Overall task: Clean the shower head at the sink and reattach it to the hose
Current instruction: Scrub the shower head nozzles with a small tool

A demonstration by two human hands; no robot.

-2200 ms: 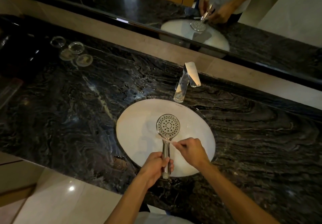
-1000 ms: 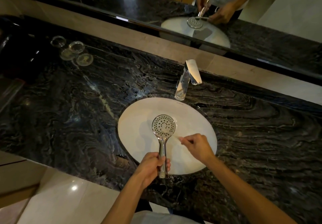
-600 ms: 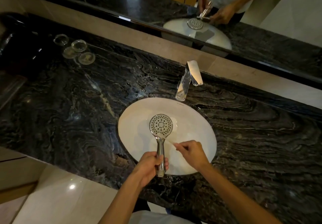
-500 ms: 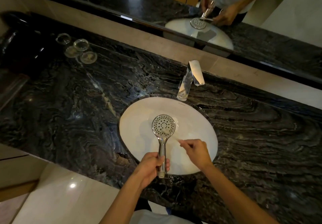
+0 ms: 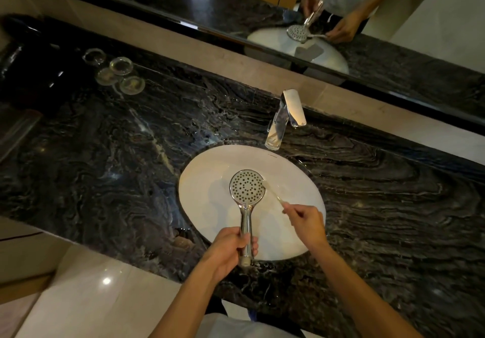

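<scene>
A chrome shower head [image 5: 247, 189] with a round perforated face is held upright over the white oval sink [image 5: 204, 201]. My left hand [image 5: 231, 249] grips the lower end of its handle. My right hand [image 5: 305, 222] pinches a thin pale brush [image 5: 274, 195], a toothbrush by its look; the brush tip touches the right rim of the spray face. No hose is in view.
A chrome faucet [image 5: 284, 118] stands behind the sink on the dark marble counter [image 5: 105, 153]. Several small glass dishes [image 5: 118, 72] sit at the back left, beside a dark object [image 5: 31, 75]. A mirror [image 5: 315, 27] runs along the back wall.
My right hand has extended the brush up to the right rim of the shower head's face. The shower head has stayed over the basin in my left hand with small shifts.
</scene>
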